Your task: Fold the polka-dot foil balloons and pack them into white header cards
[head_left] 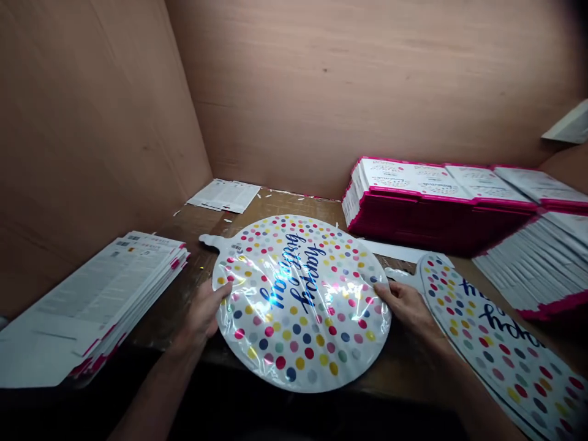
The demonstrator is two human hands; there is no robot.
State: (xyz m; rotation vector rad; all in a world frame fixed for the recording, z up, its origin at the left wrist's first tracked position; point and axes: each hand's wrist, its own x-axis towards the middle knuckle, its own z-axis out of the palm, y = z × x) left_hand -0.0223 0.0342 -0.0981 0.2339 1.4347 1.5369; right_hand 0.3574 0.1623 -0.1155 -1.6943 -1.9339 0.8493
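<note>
A flat, round foil balloon [294, 331] with coloured dots and blue "happy birthday" lettering lies sideways in front of me, its filling tab pointing left. My left hand [206, 306] pinches its left edge, thumb on top. On the opposite edge, my right hand [404, 303] grips it between thumb and fingers. Light glints off the shiny surface. To the right, partly behind my right forearm, rests a pile of matching foil balloons [500, 343].
Printed white cards with pink edges form a stack [105, 288] at the left. Folded pink-and-white card packs [427, 196] stand at the back right. Several cards [225, 195] lie in the far left corner. Wooden walls [358, 86] enclose the brown work surface [184, 288].
</note>
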